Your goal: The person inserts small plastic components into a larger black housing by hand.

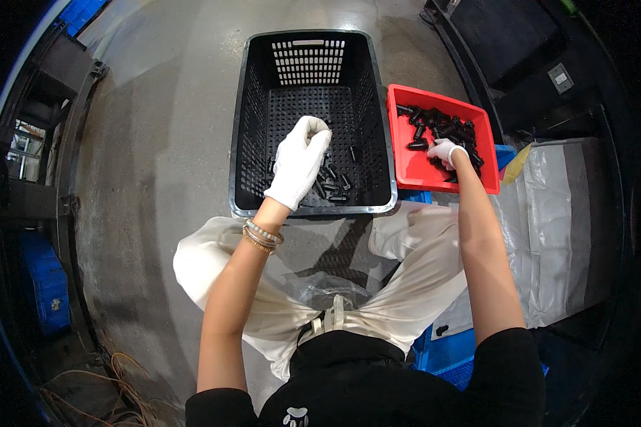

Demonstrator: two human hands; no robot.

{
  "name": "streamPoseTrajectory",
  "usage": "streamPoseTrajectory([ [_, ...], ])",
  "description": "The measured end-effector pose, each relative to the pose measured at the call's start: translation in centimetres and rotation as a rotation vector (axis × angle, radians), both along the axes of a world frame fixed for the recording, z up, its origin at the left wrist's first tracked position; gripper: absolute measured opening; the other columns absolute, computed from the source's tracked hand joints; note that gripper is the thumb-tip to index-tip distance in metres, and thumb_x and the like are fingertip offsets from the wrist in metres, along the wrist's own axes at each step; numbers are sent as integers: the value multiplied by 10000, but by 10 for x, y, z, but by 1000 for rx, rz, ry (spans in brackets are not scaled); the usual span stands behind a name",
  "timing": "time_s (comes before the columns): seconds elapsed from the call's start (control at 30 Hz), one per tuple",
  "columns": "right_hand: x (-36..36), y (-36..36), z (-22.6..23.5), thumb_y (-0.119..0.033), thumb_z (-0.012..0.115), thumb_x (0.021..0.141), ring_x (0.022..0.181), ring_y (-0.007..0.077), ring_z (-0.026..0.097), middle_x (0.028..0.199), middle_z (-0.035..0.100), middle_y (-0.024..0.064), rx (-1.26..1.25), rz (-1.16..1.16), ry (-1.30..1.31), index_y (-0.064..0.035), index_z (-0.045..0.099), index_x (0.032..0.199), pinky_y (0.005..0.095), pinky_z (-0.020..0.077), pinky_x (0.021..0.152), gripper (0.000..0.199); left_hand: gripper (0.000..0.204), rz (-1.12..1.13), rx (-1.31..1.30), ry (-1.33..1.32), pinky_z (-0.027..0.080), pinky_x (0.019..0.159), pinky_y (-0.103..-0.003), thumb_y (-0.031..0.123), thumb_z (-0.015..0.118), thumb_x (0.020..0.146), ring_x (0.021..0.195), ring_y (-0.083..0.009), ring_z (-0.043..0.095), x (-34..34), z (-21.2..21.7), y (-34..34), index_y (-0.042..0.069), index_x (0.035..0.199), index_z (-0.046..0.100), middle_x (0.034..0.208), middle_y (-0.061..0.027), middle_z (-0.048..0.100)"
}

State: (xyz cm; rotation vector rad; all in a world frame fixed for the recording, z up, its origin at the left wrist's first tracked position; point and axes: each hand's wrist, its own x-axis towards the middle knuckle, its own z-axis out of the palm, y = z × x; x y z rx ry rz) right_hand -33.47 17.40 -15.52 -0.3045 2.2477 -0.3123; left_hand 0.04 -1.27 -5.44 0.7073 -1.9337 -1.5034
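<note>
My left hand (300, 162), in a white glove, hovers over a black plastic crate (313, 211) with perforated walls. Its fingers curl in toward the thumb, and whatever they may hold is hidden. On the crate's studded floor lie several small black cylindrical parts (343, 182), mostly near the front, partly covered by that hand. To the right, a shallow red tray (410, 168) holds a heap of similar black parts (445, 127). My right hand (446, 151), also gloved, reaches down into this heap with bent fingers; its fingertips are among the parts and what they grip cannot be made out.
The red tray stands against the crate's right side, above something blue. White sheeting (548, 213) covers a surface at the right. Dark machinery (506, 43) borders the far right. A blue box (44, 281) and orange cables (124, 384) lie at the left. My knees flank the near floor.
</note>
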Motion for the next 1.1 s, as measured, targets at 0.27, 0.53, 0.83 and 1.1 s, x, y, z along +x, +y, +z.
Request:
streamPoseTrajectory([
  [0.27, 26, -48, 16, -144, 620, 676, 575, 217, 557, 680, 589, 83, 200, 811, 103, -90, 616, 795, 381, 419, 441, 131, 132, -86, 101, -52, 429, 737, -233, 139, 507, 879, 779, -83, 517, 4, 6, -1, 11, 889, 539, 817, -20, 566],
  [0.53, 102, -85, 128, -158, 443, 835, 392, 42, 303, 795, 581, 67, -794, 20, -629, -165, 438, 1271, 182, 243, 332, 436, 210, -23, 181, 31, 448, 601, -266, 203, 548, 874, 629, -98, 509, -3, 4, 5, 7, 948, 561, 711, -34, 567],
  [0.83, 176, -109, 146, -191, 408, 878, 315, 28, 261, 742, 599, 138, -1061, -44, -1474, -181, 340, 1378, 155, 280, 270, 504, 241, -134, 631, 333, 455, 586, -218, 285, 509, 927, 615, -55, 532, -16, 21, 8, 53, 902, 568, 726, 12, 584],
  [1.1, 204, -108, 169, -350, 460, 915, 368, 3, 297, 639, 491, 17, -1103, 111, -724, -118, 529, 1128, 167, 165, 319, 322, 198, 225, 36, 327, 424, 653, -252, 227, 539, 912, 733, -104, 492, -8, 41, 14, 30, 917, 522, 808, -24, 532],
])
